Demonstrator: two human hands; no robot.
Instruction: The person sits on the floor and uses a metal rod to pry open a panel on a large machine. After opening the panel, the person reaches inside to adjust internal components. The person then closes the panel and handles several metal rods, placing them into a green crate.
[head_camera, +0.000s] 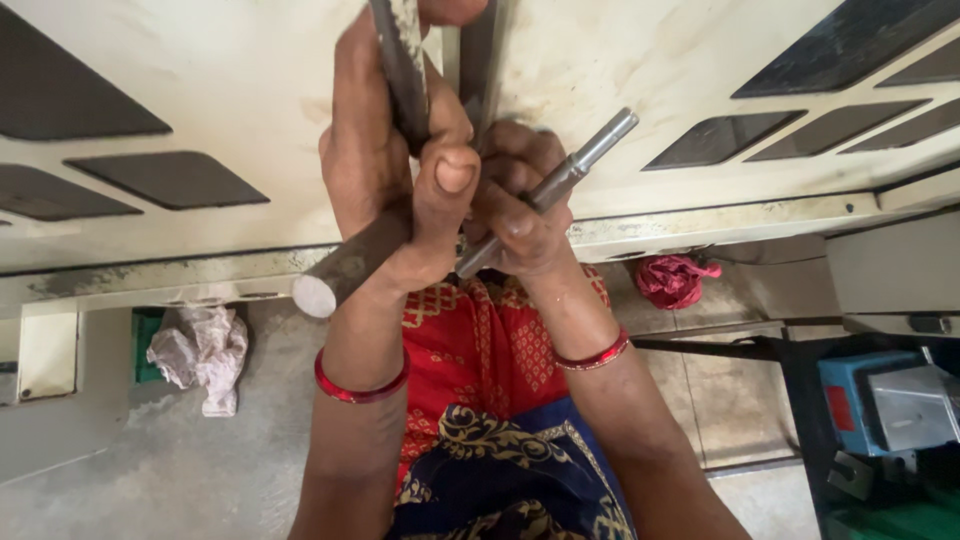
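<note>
- Grey concrete floor (180, 470) lay at the lower left, and a crumpled pale rag (203, 352) sat on it below the edge of the cream machine (200, 70).
- The machine's painted panel filled the top of the view, with dark slanted slots to either side.
- The left hand (385, 170) was clenched around a thick steel bar (350, 268); the bar's round cut end stuck out below the fist toward the lower left, just over the machine's lower ledge.
- A dark lever (402, 60) ran up from the same fist to the top edge; whether the fingers also gripped it could not be told.
- A red bangle (360, 388) circled the left wrist.
- The right hand (520, 205), touching the left, was closed around a thin rod (580, 165), which slanted up to the right against the panel with its stepped tip free.
- A second red bangle sat on the right wrist, above red patterned cloth (480, 340).
- A red rag (672, 280) lay on the floor under the ledge.
- A blue box (850, 400) stood at the far right.
</note>
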